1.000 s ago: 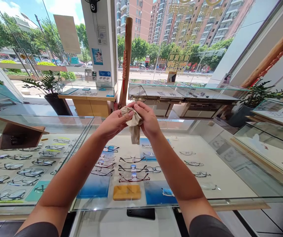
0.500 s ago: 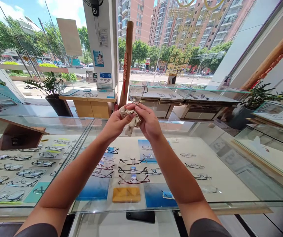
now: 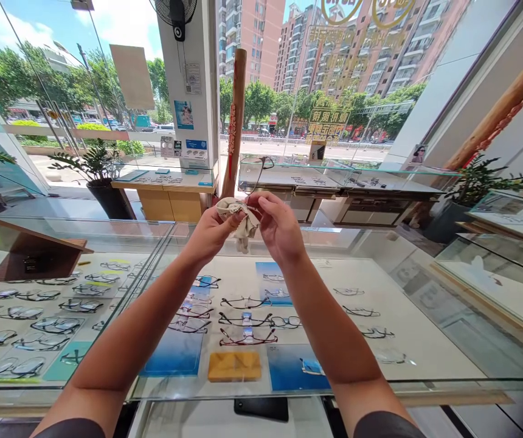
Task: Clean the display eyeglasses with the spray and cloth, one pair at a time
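Over the glass counter, my left hand (image 3: 209, 234) is closed on a crumpled beige cleaning cloth (image 3: 243, 228), its thumb pressing on the folds. A pair of thin dark-framed eyeglasses (image 3: 260, 173) sticks up above the cloth; its lower part is hidden by fabric and fingers. My right hand (image 3: 282, 228) sits at the cloth's right side, its curled fingers at the lower end of the eyeglasses. Exactly where those fingers grip the frame is partly hidden. Below both hands, several spectacle frames (image 3: 245, 319) lie in rows inside the display case (image 3: 334, 359).
An orange-yellow case (image 3: 234, 366) lies near the display's front. A black phone (image 3: 261, 409) rests on a white surface below the counter edge. At the left, a brown wooden stand (image 3: 38, 258) sits on the glass. More showcases (image 3: 298, 176) line the window.
My right fingers have drawn slightly away from the cloth and rolled open a little, uncovering more of it. The eyeglasses stay upright above the hands. The view has tilted slightly upward.
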A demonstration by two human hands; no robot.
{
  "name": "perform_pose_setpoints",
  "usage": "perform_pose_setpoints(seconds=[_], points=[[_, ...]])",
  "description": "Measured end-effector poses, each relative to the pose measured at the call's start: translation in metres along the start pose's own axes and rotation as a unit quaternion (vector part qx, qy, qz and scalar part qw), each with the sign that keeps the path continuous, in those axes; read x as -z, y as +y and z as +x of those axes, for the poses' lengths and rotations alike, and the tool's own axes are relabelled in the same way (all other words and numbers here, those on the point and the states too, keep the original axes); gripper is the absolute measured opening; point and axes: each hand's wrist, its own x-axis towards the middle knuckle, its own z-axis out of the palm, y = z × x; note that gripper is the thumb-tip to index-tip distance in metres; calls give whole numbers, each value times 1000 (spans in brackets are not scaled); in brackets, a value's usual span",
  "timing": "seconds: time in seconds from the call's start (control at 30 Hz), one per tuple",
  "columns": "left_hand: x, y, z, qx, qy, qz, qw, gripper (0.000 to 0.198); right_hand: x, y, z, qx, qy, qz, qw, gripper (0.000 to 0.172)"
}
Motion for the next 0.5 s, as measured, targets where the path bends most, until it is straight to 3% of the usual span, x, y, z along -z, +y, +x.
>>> perform_pose_setpoints(seconds=[0.13,0.3,0.5], points=[[3,2,1,-3,8,-4,1000,49,1,-1,1,-5,-3,-43,999,32],[5,3,1,2,-35,12,999,49,2,2,1,-23,-41,-71,996,42],[6,6,0,15,-42,36,998,51,8,6,2,-22,-82,-82,993,54]])
